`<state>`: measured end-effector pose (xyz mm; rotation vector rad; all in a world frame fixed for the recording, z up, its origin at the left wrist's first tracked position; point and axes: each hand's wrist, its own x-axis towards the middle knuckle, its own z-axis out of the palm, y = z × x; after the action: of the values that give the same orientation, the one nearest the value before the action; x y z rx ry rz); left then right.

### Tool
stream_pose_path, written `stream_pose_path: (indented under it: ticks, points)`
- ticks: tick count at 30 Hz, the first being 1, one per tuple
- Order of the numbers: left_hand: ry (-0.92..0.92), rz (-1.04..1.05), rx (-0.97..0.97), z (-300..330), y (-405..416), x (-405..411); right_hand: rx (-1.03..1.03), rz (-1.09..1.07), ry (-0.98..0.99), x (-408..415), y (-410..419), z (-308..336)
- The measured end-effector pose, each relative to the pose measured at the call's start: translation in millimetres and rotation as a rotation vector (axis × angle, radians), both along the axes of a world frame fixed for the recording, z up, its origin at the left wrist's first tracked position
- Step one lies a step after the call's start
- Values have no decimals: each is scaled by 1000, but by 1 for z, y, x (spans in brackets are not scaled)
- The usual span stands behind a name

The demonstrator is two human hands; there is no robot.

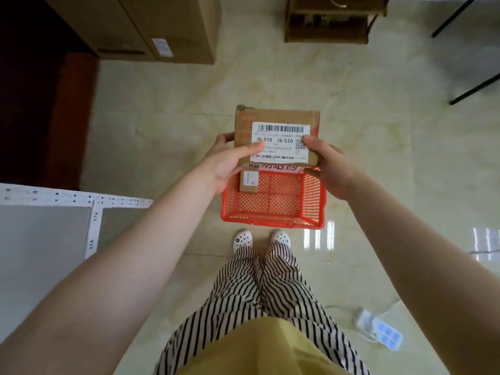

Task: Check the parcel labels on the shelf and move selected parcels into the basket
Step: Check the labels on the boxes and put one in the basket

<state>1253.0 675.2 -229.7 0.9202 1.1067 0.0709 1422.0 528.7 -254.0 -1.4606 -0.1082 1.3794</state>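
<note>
Parcel: flat brown cardboard parcel (pixel 276 136) with white label "J6-S10" (pixel 280 143) — held above red plastic mesh basket (pixel 273 201)
Hands: left hand (pixel 230 163) and right hand (pixel 328 166) pinch its sides
Basket: on floor — small brown box (pixel 249 181) inside

Brown cardboard parcel (pixel 276 120) with white black-printed label (pixel 280 143); orange-red lattice basket (pixel 273 212); black-and-white striped trousers (pixel 270 288); white clogs (pixel 243 239); mustard-yellow top (pixel 259 350); cream marbled floor tiles (pixel 167 109); white perforated shelf frame (pixel 73 198).

Glossy cream tiled floor (pixel 378 131), large cardboard boxes (pixel 151 25), small wooden rack (pixel 330 20)
</note>
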Motion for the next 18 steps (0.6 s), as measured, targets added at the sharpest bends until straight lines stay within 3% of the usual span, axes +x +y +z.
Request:
stream_pose_path:
  ticks: [6,14,18]
  points:
    - [32,94,-59,-94,2,33,-80,-137,93,29,12,-93]
    - [151,94,-270,-329,-16,56,-275,-196,204,37,4,-311]
    - [205,117,-315,-413,-22,56,-349,-198,222,32,-2,-392]
